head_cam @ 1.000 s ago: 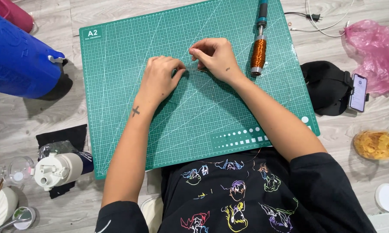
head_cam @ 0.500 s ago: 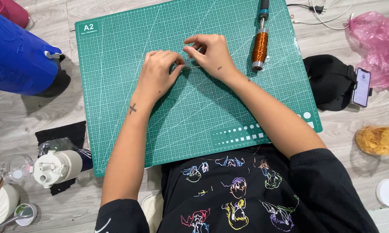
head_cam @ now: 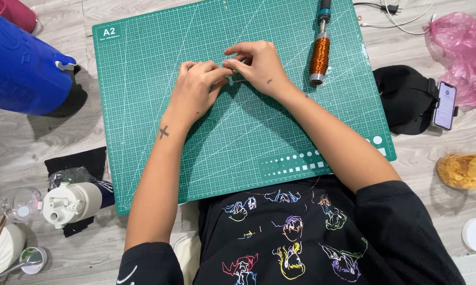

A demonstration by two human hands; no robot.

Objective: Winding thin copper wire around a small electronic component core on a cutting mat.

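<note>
Both hands meet over the upper middle of a green cutting mat point(head_cam: 280, 137). My left hand point(head_cam: 195, 87) and my right hand point(head_cam: 256, 63) pinch a small thin piece between their fingertips, likely fine copper wire point(head_cam: 237, 80); it is too small to tell for sure. A spool of copper wire on a tool handle point(head_cam: 319, 53) lies on the mat just right of my right hand, apart from it.
A blue container point(head_cam: 21, 63) stands at the left. A white bottle point(head_cam: 74, 200), a small glass point(head_cam: 21, 203) and a bowl point(head_cam: 0, 248) sit at lower left. A black pouch point(head_cam: 406, 97) with a phone point(head_cam: 445, 104), a pink bag point(head_cam: 462, 47) and a yellow bag point(head_cam: 462, 169) lie at the right.
The hands have stayed together on the mat; the fingers shifted slightly while working the small piece. The view has drifted a little.
</note>
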